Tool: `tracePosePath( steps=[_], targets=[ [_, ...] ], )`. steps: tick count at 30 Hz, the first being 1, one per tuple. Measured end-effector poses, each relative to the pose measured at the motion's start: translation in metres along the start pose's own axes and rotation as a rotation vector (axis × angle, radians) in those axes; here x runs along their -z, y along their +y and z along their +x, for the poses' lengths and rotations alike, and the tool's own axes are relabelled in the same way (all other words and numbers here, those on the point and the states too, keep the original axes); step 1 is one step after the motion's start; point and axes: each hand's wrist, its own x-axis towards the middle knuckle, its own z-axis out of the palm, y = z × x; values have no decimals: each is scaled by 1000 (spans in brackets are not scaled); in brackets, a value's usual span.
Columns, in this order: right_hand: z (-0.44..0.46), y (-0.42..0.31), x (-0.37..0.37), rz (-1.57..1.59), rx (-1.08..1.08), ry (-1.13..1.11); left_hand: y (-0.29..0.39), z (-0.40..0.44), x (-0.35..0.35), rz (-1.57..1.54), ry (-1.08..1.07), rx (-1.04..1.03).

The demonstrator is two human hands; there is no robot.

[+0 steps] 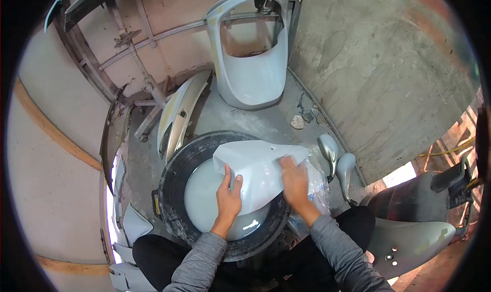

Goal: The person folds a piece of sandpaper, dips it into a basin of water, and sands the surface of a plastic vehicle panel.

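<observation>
A glossy white motorcycle body panel is tilted over the black tub, which contains cloudy whitish water. My left hand grips the panel's near left edge, its thumb and index finger showing and the other fingers hidden. On the panel's right part lies my right hand, slightly blurred, its fingers bent and pressed together against the surface. Whatever may be under those fingers is hidden. A clear plastic bag sits just right of the right hand.
Behind the tub, a large white fairing leans against the wall beside a curved silver panel. Two mirrors lie to the right. A grey-green panel is near my right knee; a concrete slab slopes at right.
</observation>
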Motion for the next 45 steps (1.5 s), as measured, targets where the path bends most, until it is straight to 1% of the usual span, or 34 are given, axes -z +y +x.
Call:
tracePosePath(
  steps=[1,2,3,5,6,8,9,10,12,13,14,16,17,18,20,21,22,24,25,26,28,29,30,32,33,34,36,37,38,40,41,43,44,45],
  targets=[
    [3,3,-9,-93,-61,31,5,-5,-1,2,6,31],
    [-16,-1,-8,-91,-59,33,10,-3,-1,2,9,48],
    [-29,-44,22,22,129,-120,7,2,-2,1,10,39],
    [-34,-63,42,49,433,-283,-11,6,-1,-81,-35,107],
    [-20,-46,36,45,435,-277,-12,9,-3,-83,-35,101],
    [4,-12,16,-93,-29,-41,-19,5,-6,-30,13,80],
    [2,-15,15,-130,-11,1,-21,3,-4,-27,10,90],
    [-6,-29,24,-132,-11,6,-18,7,0,-90,-2,109],
    [-32,-62,51,103,362,-324,-13,11,2,-157,-14,131],
    [-28,-49,52,126,421,-326,-11,10,3,-130,-26,143],
    [-13,-25,45,125,421,-326,-12,9,3,-106,-36,156],
    [13,20,24,-34,-82,-51,-21,6,0,-85,-4,135],
    [11,18,17,-142,-54,-21,-12,2,4,-103,-14,155],
    [7,4,23,-145,-51,-13,-4,7,5,-127,-19,160],
    [-16,-31,49,175,252,-283,-10,10,8,-148,-33,165],
    [-14,-7,38,28,353,-218,-19,11,6,-84,-23,106],
    [-1,14,34,26,346,-217,-27,12,3,-21,-11,47],
    [23,44,30,-50,-210,-48,-31,8,1,-5,7,25],
    [19,41,21,-55,-106,48,-25,6,3,-86,-27,72],
    [9,37,21,-57,-102,54,-19,11,5,-172,-54,108],
    [-7,-3,45,149,267,-229,-17,8,5,-131,-54,100],
    [-5,22,36,-56,354,-192,-16,6,2,-88,-51,112],
    [7,37,29,-55,360,-192,-17,5,1,-49,-40,123],
    [23,53,21,-63,-177,-12,-34,4,-1,-67,-22,99],
    [16,39,17,-3,-109,11,-38,7,-2,-86,-14,67],
    [8,24,22,-6,-110,13,-36,8,-2,-87,-17,66],
    [-5,0,32,95,239,-135,-29,6,4,-72,-52,107],
    [5,19,28,-17,218,-82,-24,4,0,-52,-25,66],
    [18,45,21,-65,113,-31,-23,4,-1,-57,-25,66],
    [29,50,23,-57,-70,81,-22,4,0,-84,-54,92],
    [19,42,23,-60,-73,83,-21,5,2,-85,-59,91],
    [-1,2,34,136,159,-54,-20,5,6,-114,-72,151],
    [5,12,33,133,159,-50,-25,6,4,-115,-75,146],
    [18,35,30,124,10,24,-36,7,-1,-57,-44,66]
  ],
)
